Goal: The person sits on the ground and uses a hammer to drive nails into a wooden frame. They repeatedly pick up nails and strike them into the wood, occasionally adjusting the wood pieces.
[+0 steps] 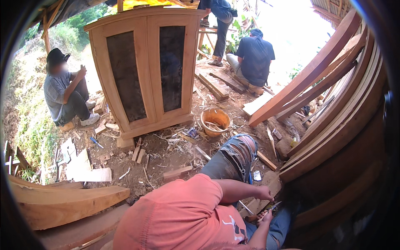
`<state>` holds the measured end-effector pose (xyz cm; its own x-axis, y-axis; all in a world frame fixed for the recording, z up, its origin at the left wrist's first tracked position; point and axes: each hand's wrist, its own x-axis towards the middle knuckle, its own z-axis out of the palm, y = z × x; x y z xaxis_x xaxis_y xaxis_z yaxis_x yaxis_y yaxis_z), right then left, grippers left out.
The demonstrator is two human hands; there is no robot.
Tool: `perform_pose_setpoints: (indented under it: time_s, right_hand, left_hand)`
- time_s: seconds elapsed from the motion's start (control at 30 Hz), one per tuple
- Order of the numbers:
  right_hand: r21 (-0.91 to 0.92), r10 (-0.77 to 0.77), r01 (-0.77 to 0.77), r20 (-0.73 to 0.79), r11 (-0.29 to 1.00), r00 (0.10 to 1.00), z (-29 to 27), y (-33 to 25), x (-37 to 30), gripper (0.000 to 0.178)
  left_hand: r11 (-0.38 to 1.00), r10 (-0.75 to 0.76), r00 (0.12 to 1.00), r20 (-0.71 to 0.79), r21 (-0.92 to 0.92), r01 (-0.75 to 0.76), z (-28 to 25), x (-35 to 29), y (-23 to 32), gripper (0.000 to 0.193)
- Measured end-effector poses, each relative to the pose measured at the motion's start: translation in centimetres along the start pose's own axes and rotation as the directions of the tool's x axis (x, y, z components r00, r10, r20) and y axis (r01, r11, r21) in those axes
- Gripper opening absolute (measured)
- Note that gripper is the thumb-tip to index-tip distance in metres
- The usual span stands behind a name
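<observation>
both hands sit low right of centre in the frame, close together. the upper hand (264,193) rests knuckles-up on a small wood piece (273,188), pinning it; fingers curled, narrow. the lower hand (266,217) is closed around a thin blue-tipped tool (275,205), tip pointing up-right toward the wood. which is left and which is right i can't tell: the arms cross under the orange shirt (179,216).

key relation: the wood piece lies just beyond both hands, toward the upper right, touching the upper hand and just beside the tool tip. its long axis looks to run lower left to upper right, along the leg in torn jeans (233,156). the upper hand is the nearer one.

around: curved planks (333,125) leaning at right, orange bucket (215,121) at mid frame, tall wood cabinet (146,71) up left of centre. other people sit beyond it.
</observation>
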<state>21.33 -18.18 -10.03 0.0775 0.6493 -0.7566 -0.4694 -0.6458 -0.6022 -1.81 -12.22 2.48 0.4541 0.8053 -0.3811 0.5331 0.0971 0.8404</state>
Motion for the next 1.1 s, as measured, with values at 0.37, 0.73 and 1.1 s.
perform_pose_setpoints:
  time_s: [0.37, 0.73, 1.1]
  right_hand:
    - [-0.041, -0.017, 0.015, -0.056, 0.999, 0.998, 0.1, 0.2, 0.5, 0.048]
    - [-0.052, 0.002, 0.0, 0.041, 0.999, 0.999, -0.6, 0.5, 1.5, 0.05]
    - [0.014, -0.01, 0.01, 0.012, 1.0, 1.0, -0.9, 0.0, 0.9, 0.05]
  left_hand:
    - [0.92, -0.001, 0.998, 0.065, -0.391, 0.026, 2.1, -2.2, 0.3, 0.042]
    - [0.881, -0.031, 0.998, 0.055, -0.47, 0.053, 2.5, 1.4, -1.2, 0.042]
    - [0.79, -0.082, 0.996, -0.033, -0.612, 0.045, 2.4, 1.0, 0.7, 0.032]
